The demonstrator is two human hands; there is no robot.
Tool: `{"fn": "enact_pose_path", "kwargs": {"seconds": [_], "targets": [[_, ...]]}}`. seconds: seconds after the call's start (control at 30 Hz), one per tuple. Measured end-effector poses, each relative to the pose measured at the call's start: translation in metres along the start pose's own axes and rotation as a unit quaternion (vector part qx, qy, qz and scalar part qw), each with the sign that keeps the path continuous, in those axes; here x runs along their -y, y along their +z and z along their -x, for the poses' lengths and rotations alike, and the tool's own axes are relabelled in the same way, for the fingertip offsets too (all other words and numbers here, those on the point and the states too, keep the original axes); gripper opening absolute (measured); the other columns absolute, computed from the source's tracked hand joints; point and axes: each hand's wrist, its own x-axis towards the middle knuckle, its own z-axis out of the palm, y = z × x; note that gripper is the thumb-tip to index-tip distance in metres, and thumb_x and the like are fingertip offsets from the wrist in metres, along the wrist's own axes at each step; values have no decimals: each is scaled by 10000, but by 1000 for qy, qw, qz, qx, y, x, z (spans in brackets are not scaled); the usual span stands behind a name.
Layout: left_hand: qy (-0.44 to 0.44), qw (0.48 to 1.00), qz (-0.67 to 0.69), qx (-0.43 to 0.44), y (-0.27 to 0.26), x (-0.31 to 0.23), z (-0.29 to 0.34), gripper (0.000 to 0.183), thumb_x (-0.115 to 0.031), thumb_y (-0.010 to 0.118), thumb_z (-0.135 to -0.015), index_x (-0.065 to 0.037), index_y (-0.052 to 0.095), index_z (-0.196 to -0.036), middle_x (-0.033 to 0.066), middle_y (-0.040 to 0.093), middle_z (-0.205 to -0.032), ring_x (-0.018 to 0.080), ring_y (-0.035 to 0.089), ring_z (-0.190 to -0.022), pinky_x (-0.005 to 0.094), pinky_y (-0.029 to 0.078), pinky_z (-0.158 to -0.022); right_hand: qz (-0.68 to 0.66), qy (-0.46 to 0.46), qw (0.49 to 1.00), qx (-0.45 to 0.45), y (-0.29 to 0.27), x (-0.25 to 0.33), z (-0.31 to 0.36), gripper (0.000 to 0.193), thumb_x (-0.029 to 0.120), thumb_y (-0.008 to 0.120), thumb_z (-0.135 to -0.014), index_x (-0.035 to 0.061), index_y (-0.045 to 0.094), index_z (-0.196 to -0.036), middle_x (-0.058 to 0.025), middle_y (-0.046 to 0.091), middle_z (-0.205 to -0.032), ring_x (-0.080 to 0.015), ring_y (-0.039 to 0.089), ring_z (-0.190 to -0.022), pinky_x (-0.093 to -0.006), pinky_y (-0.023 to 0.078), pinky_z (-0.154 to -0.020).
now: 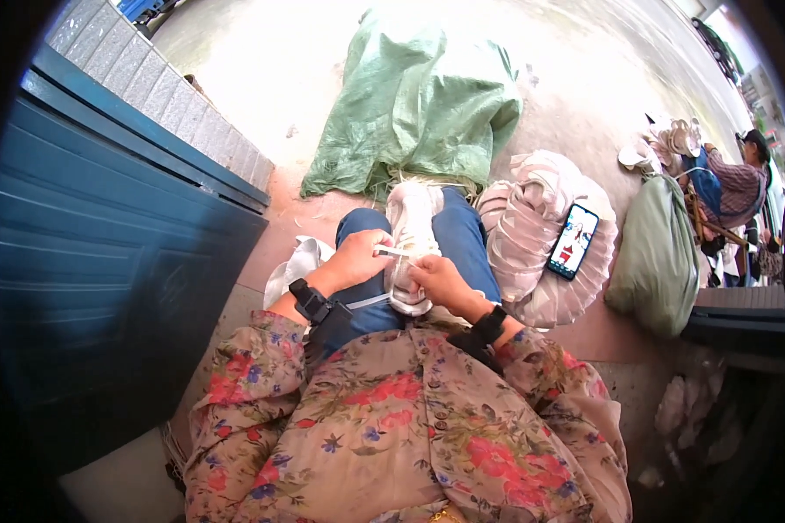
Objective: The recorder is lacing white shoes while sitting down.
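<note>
A white lace-up shoe [412,218] lies lengthwise between my knees, on my blue-trousered lap. My left hand [359,259] is closed at its left side, with a flat white shoelace [394,251] pinched in the fingers. The lace stretches across the top of the shoe toward my right hand [442,281]. That hand is closed by the shoe's right side, its fingertips at the lace. Another length of white lace [368,302] trails over my left thigh. Black devices are strapped to both wrists.
A large green woven sack [419,113] stands ahead of my knees. To the right, a phone [573,241] rests on a coiled stack of pale pinkish-white pieces [532,227]. Beyond are a full greenish sack [658,261] and a seated person [746,187]. A dark blue door [105,244] flanks my left.
</note>
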Motion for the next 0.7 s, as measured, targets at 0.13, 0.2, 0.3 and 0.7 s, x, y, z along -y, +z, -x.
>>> {"fn": "enact_pose_path", "kwargs": {"seconds": [0.13,0.2,0.3,0.7], "targets": [[103,980,-159,-56,-6,22,8,102,-85,587,-748,2,590,-800,158,585,-747,267,580,-699,336,443,-615,121,-136,979,-86,26,-4,-23,220,143,472,-801,-25,610,-762,-166,581,-602,-272,590,-569,-358,466,-561],[107,973,-196,-63,-1,42,22,92,-102,552,-730,-22,597,-732,180,574,-715,331,569,-695,382,440,-601,257,-199,942,-89,43,3,-23,223,146,468,-796,-18,617,-771,-212,586,-667,-336,599,-622,-409,469,-586],[150,968,-180,-95,27,36,24,142,-153,538,-661,-47,595,-586,202,564,-635,355,576,-607,427,442,-525,459,-249,851,-49,30,-35,-29,233,156,496,-784,-26,588,-672,-230,542,-596,-304,547,-536,-400,415,-499],[72,921,-250,-291,60,24,-7,116,-117,520,-681,-4,546,-684,187,567,-633,340,577,-646,414,468,-578,281,-157,916,239,-7,98,10,207,202,495,-866,34,540,-753,-4,459,-632,-104,412,-584,-267,347,-499]]}}
